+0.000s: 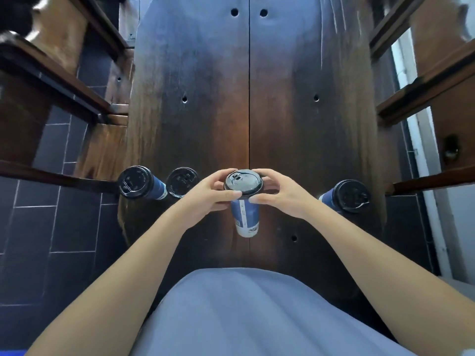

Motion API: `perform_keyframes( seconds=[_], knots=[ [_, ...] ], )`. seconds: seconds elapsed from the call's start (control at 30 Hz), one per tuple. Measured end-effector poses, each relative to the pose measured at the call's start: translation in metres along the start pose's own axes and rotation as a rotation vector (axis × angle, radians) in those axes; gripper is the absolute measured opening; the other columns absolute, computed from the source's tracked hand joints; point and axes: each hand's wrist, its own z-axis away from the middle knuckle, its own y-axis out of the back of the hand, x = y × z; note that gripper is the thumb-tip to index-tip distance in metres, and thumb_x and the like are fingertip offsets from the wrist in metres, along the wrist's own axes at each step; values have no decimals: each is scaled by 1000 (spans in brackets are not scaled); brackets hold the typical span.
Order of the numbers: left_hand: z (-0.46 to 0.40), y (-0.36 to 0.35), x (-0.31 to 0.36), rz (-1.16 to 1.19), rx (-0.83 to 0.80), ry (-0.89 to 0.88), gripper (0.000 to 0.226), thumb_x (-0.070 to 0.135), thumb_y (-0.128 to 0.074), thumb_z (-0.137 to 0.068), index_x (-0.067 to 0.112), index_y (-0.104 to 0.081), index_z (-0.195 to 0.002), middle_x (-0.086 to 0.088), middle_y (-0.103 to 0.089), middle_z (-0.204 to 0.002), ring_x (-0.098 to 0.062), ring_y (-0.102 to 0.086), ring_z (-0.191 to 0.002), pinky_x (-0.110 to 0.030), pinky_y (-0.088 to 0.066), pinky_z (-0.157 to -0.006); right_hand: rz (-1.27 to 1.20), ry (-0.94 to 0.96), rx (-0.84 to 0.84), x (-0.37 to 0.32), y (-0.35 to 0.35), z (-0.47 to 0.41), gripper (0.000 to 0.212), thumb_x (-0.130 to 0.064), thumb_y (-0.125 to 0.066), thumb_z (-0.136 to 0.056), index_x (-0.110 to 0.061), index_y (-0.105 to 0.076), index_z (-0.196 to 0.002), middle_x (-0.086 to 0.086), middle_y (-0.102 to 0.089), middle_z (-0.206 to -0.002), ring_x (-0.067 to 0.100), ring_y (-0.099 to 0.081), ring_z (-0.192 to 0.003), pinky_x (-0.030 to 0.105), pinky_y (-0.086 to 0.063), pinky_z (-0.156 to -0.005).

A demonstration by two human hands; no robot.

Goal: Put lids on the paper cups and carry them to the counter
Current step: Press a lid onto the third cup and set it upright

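A blue and white paper cup (245, 217) stands near the front of the dark wooden table (257, 111) with a black lid (243, 183) on its rim. My left hand (208, 195) and my right hand (279, 194) pinch the lid's edge from either side, thumbs toward me and fingers over the far rim. A lidded blue cup (137, 183) stands at the table's left edge. Beside it is another black lid (181, 181); whether a cup sits under it I cannot tell. A third lidded cup (347, 196) stands to the right.
Wooden chairs flank the table, one on the left (51, 80) and one on the right (424, 80). Dark tiled floor (64, 227) lies to the left. My pale blue clothing (252, 312) fills the foreground.
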Motion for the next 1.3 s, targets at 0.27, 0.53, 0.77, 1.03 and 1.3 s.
perform_keyframes(
  seconds=[0.27,0.53,0.77,1.03,1.3],
  knots=[
    [62,0,47,21,-120,32,54,40,-76,-81,10,-60,-122,-13,-71,-119,-35,-72,-112,-62,-58,-95,-360,-6,70,-50,-18,55,56,-65,-63,-76,-27,-51,-116,-5,-68,-117,15,-68,-112,31,-59,-91],
    [130,-1,73,-476,-369,-321,95,5,-80,-87,57,-34,-153,18,-50,-151,-10,-53,-135,-38,-55,-104,-210,-30,-263,-85,1,83,73,-63,-76,-61,-30,-49,-121,-1,-72,-111,20,-72,-108,36,-57,-92],
    [155,0,60,-544,-215,-433,69,7,-88,-79,37,-59,-135,17,-64,-124,-7,-63,-118,-32,-62,-86,45,-28,-246,-118,-1,97,55,-64,-74,-69,-42,-53,-115,-11,-72,-110,15,-73,-101,42,-58,-94],
    [170,35,31,-11,-22,-550,65,18,-82,-69,30,-64,-130,0,-66,-129,-21,-66,-113,-38,-61,-77,-190,210,68,-116,17,152,62,-23,-85,-76,-32,-60,-132,-13,-71,-116,12,-64,-119,29,-61,-84],
    [177,38,39,130,-33,-657,78,9,-84,-68,33,-63,-139,-4,-57,-149,-28,-60,-123,-69,-50,-95,-334,360,173,-117,12,157,64,-9,-79,-76,-23,-59,-135,1,-71,-124,21,-65,-121,35,-61,-90]
  ],
)
